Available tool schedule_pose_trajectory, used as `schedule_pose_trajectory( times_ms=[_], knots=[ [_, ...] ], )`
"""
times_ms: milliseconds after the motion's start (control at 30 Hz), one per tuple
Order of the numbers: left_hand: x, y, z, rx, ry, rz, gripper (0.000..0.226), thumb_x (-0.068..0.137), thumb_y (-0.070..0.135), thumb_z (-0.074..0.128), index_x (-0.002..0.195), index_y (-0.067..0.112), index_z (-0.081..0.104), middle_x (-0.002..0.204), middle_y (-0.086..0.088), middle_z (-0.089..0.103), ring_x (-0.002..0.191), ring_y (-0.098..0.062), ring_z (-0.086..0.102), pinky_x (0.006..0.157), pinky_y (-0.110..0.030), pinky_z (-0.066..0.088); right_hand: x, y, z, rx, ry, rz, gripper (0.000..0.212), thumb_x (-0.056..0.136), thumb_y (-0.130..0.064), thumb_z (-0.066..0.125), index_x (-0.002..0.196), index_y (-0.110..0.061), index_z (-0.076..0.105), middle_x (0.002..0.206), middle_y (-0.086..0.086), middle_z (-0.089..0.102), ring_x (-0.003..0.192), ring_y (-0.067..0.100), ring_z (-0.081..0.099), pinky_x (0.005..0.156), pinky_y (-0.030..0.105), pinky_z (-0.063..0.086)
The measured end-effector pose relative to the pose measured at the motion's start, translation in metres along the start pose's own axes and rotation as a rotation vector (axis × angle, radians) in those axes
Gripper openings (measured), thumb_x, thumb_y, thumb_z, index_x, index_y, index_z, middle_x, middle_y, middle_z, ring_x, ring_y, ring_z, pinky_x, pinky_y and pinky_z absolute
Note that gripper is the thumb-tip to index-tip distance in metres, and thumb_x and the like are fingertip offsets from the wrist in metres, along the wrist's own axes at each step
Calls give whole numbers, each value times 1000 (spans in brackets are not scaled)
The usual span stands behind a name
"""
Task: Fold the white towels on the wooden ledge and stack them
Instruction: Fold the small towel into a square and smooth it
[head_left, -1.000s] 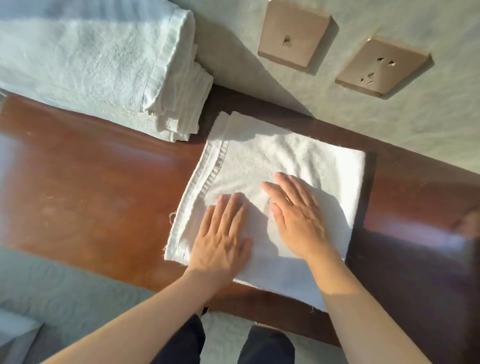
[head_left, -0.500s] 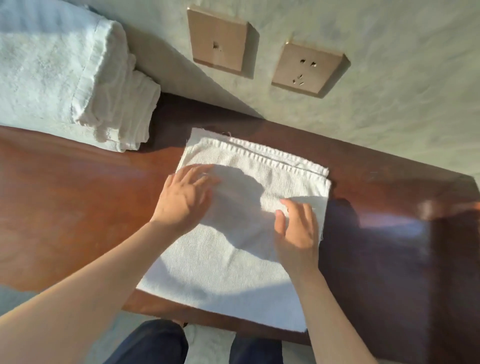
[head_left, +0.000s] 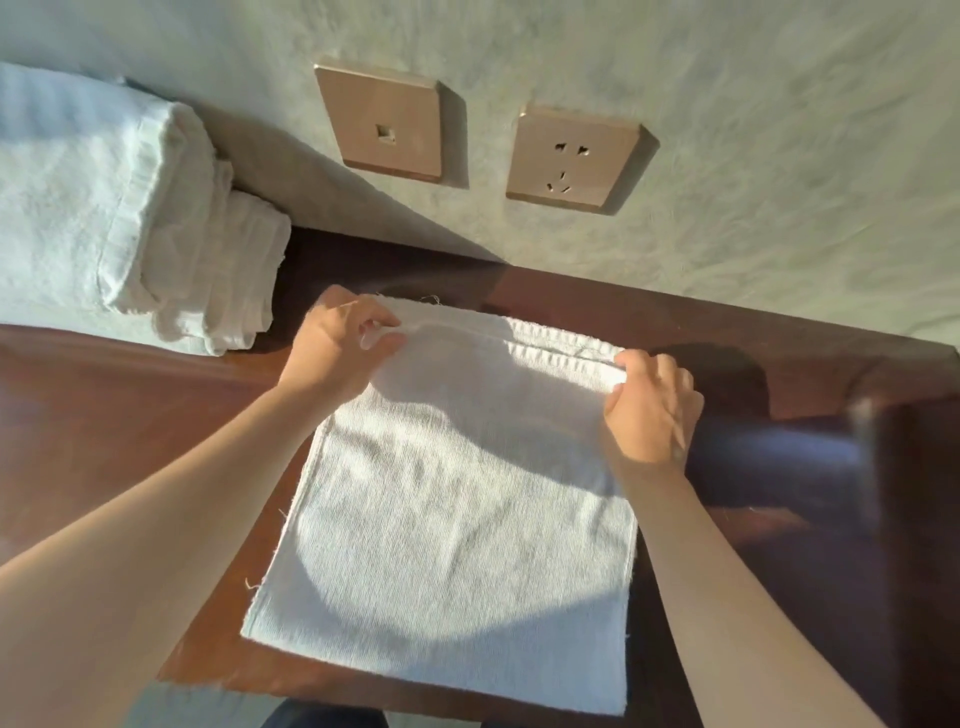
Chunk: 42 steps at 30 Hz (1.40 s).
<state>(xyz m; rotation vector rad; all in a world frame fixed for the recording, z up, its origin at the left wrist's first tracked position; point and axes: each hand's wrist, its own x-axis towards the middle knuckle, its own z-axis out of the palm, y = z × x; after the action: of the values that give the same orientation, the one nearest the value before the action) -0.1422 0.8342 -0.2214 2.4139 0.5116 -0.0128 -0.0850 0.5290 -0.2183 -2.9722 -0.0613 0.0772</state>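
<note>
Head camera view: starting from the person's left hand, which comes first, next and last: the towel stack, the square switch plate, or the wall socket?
From the left hand:
1. Towel stack, just to its left on the ledge.
2. Switch plate, on the wall above the hand.
3. Wall socket, further right on the wall.

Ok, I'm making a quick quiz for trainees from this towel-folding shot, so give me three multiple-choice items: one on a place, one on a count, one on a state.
1. Where does the pile of towels lie relative to the towel being folded?
A. to its left
B. to its right
C. on top of it

2. How many wall plates are above the wooden ledge?
A. one
B. two
C. four

3. What are the hands doing to the towel?
A. pressing flat on its middle
B. pinching its far corners
C. hanging clear of it

Answers:
1. A, the pile sits at the ledge's left end.
2. B, a switch plate and a socket show.
3. B, the left hand and right hand each grip a far corner.
</note>
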Motion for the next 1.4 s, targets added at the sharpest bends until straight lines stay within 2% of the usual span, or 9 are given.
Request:
schedule_pose_trajectory(
  times_ms=[100,200,300,500,767,867,933,1167,1400],
  knots=[
    [-2,-4,-8,-5,-68,103,15,93,29,68,106,20,68,114,4,62,100,-14,57,80,-25,41,6,8,-4,133,-34,-37,20,89,-4,60,105,-11,69,103,12,61,106,34,52,93,35,34],
    [2,-7,-14,6,-93,117,14,98,33,61,109,24,60,109,10,68,82,-7,59,64,-15,39,12,13,-14,392,-67,-177,7,91,-7,62,92,-13,65,94,-2,60,94,17,56,78,8,33],
    [8,-10,-16,37,-61,89,16,97,38,62,106,25,60,95,6,66,71,-5,55,58,-21,40,21,17,-19,432,-106,-180,5,98,-15,56,99,-16,60,93,-4,63,84,14,54,71,19,31],
    [19,-5,-15,14,37,-44,21,95,41,63,102,22,58,93,1,59,91,-21,53,62,-30,34,42,13,-24,276,-169,-149,17,104,-26,48,114,-15,57,87,2,62,88,34,62,72,32,29],
    [24,-11,-7,-34,130,-65,22,88,40,73,92,24,60,97,0,59,85,-16,54,61,-24,36,42,4,-5,107,-36,-157,15,102,-20,52,103,-5,54,97,17,63,94,41,60,71,37,30],
    [27,-8,-3,-28,145,-83,23,87,36,75,93,17,62,97,-1,57,83,-19,54,69,-29,42,38,2,2,97,24,-122,15,98,-19,57,103,-5,60,107,20,56,102,44,52,83,46,41],
    [29,-4,-4,-57,124,-146,22,87,36,74,94,18,62,91,1,62,79,-18,57,62,-27,46,38,2,6,84,10,-39,21,98,-23,56,109,-7,62,114,20,54,108,44,49,91,50,41],
    [26,-5,-7,-113,131,-105,21,89,40,70,93,23,59,86,6,61,79,-15,56,60,-20,41,46,7,4,196,70,-121,11,97,-19,58,99,-8,61,99,18,57,98,41,53,84,48,43],
    [14,-6,-13,-161,114,-71,17,91,38,72,98,24,66,88,9,67,78,-2,59,64,-3,38,34,19,7,279,138,-126,15,91,0,59,101,-9,66,107,13,59,105,34,56,94,29,37]
  ],
)
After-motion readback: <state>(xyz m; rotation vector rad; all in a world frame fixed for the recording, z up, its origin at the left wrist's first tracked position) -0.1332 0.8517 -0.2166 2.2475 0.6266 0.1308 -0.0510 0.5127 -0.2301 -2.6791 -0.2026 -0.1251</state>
